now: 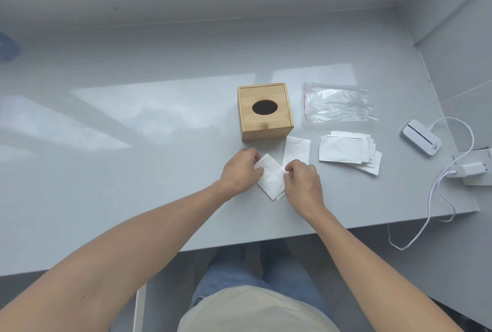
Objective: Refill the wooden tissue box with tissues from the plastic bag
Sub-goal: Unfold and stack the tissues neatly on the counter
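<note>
The wooden tissue box (265,112) stands upright on the grey counter, its oval top hole dark. Right of it lies the clear plastic bag (338,102), flat, with nothing visible inside it. A fanned pile of white folded tissues (348,150) lies in front of the bag. Just in front of the box, my left hand (239,172) and my right hand (303,185) both pinch a white tissue (271,178) lying on the counter, one at each side. Part of this tissue, or a second one (296,149), stretches up toward the box.
A small white device (422,137) with a cable sits at the right, next to a white plug adapter (471,169) near the counter's right edge. The cable loops over the front edge. A blue object (8,44) shows at far left. Walls close the back and right.
</note>
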